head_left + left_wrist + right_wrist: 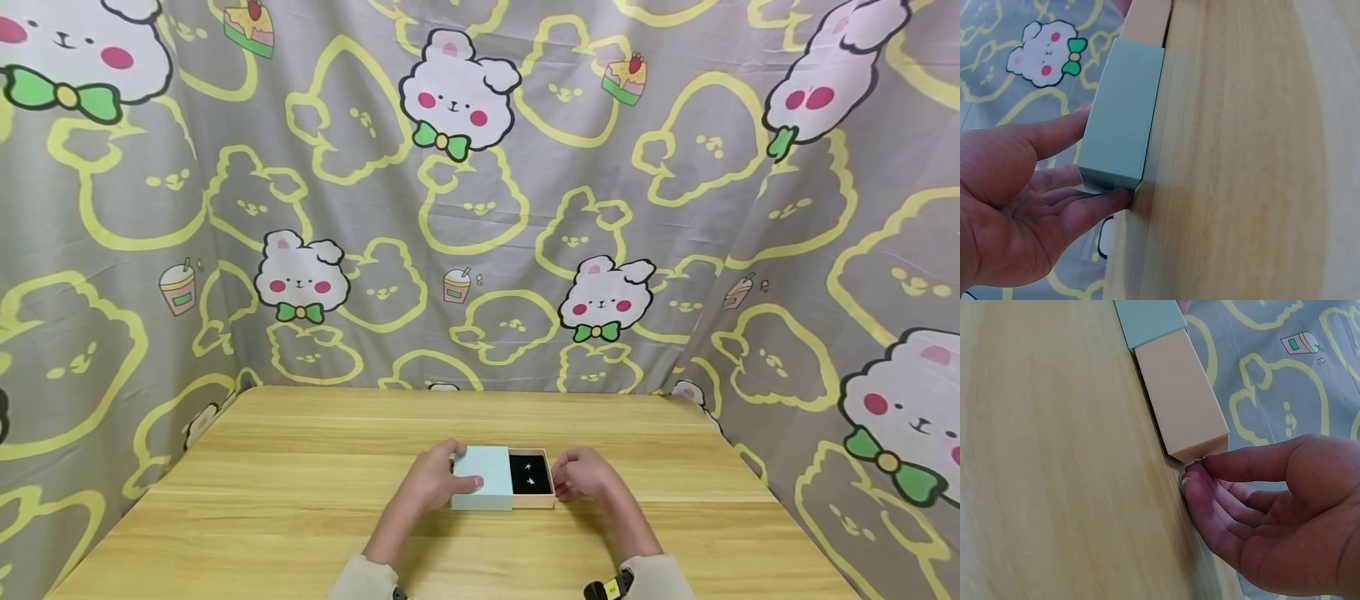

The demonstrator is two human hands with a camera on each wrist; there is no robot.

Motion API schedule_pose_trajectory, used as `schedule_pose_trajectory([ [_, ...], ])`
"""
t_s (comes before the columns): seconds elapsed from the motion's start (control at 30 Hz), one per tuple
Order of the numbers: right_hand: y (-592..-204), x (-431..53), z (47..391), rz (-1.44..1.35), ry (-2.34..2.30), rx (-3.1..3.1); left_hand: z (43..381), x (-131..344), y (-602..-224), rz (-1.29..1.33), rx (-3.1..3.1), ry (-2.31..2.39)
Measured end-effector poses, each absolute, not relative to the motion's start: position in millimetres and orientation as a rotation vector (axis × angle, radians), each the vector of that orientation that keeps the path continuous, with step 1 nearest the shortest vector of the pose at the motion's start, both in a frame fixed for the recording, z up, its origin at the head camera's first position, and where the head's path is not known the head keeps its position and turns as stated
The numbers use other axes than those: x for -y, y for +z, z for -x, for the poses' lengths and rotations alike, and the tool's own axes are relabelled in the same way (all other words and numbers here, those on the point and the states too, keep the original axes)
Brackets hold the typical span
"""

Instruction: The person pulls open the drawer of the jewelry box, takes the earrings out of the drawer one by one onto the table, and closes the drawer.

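Fingers [1090, 216] grip a smooth, square-edged blue box [1124, 106].

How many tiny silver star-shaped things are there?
2: the far star and the near star, both on black lining in the peach rectangular drawer. The pale-blue square sleeve might hide more.

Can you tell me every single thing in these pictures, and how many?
Table: 1, light wood, lower middle
Cloth: at least 1, grey with yellow, around the table
Cover: 1, pale blue, on the table
Tray: 1, peach, partly out of the cover
Lining: 1, black, inside the tray
Trinkets: 2, silvery, on the lining
Gadgets: 2, mostly dark, near the cuffs
Cuffs: 2, cream, bottom edge
Hands: 2, bare, left hand on the cover, right hand at the tray's end
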State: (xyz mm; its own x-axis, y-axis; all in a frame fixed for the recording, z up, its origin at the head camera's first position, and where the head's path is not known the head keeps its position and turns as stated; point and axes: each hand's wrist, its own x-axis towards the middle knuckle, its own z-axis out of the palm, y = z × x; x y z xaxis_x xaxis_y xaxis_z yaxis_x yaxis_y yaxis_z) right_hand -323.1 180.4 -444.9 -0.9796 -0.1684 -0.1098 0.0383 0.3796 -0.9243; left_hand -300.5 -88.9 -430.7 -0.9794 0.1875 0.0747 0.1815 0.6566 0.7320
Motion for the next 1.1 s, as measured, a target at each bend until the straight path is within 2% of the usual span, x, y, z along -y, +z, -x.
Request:
schedule_pose_trajectory([
  [1.1, -445, -172, 322, 0.143, -1.604, -2.513, 303, 88, -433, -0.280, -2.858, 1.252],
])
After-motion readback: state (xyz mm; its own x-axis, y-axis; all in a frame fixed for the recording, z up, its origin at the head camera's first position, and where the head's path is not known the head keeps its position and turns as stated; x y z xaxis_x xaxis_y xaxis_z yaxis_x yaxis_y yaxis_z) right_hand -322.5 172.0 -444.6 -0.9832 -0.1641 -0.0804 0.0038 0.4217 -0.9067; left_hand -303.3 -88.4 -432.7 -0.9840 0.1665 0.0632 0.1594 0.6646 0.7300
